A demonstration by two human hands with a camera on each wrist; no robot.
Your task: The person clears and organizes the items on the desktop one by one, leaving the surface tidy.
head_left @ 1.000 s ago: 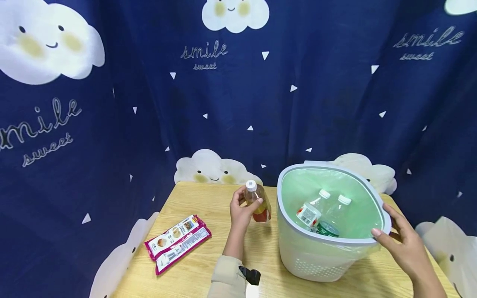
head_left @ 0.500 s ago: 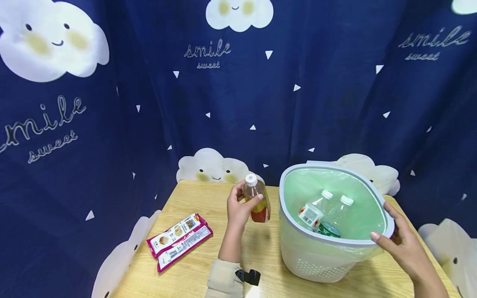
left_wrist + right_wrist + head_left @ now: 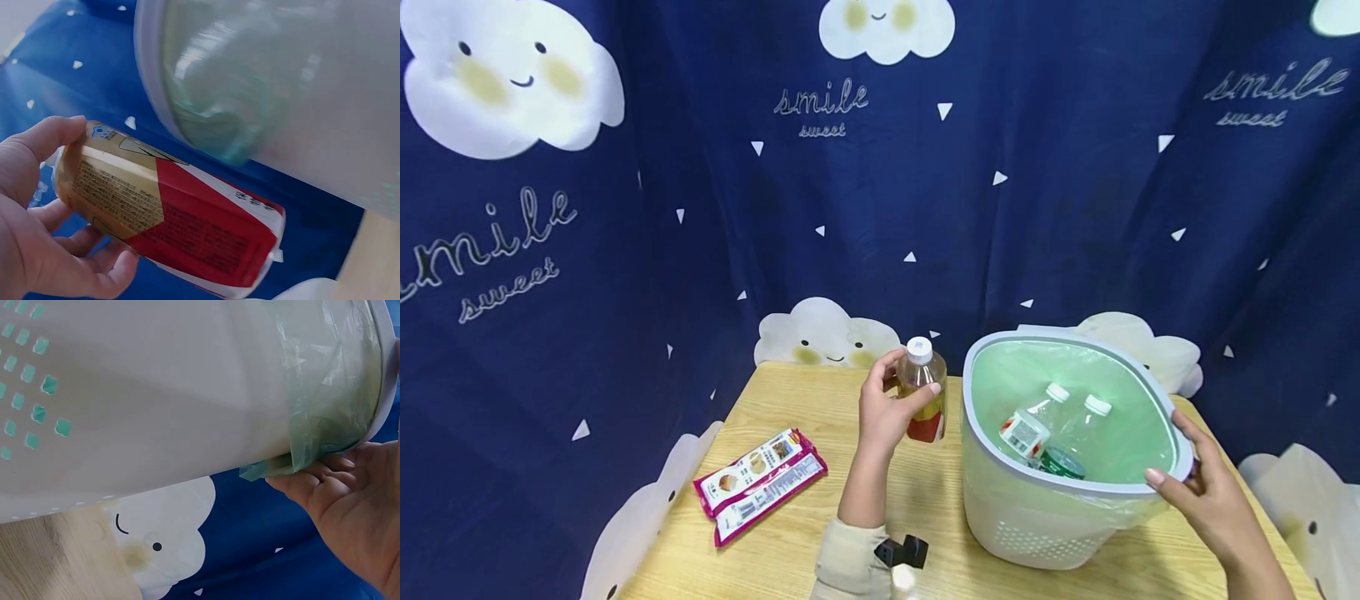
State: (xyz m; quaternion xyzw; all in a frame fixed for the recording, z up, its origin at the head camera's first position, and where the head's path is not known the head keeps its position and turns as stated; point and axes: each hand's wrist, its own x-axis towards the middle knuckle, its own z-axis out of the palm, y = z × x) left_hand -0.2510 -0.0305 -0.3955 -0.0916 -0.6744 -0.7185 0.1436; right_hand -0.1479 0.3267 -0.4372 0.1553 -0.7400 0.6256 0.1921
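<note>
My left hand (image 3: 882, 417) grips a plastic bottle (image 3: 927, 422) with a white cap, amber contents or tint, and a gold-and-red label. Held upright, the bottle is just left of a white bin (image 3: 1037, 521) and apart from it. The left wrist view shows the thumb and fingers around the bottle (image 3: 169, 206) near its shoulder, its base free. My right hand (image 3: 1213, 492) holds the bin's right rim, thumb in front and fingers round the edge. A green liner bag (image 3: 1022, 367) lines the bin. Inside lie two clear bottles, one red-and-white labelled (image 3: 1024, 433), the other green-labelled (image 3: 1062, 462).
On the left of the wooden table (image 3: 805, 400) lies a magenta-and-white snack package (image 3: 760, 486). A dark blue curtain (image 3: 880, 200) with clouds hangs behind. In the right wrist view, the liner's edge (image 3: 319, 412) is folded over the outside of the bin.
The left hand has raised the bottle a little. The right hand stays on the bin's rim, and the package has not moved. The head view has shifted slightly.
</note>
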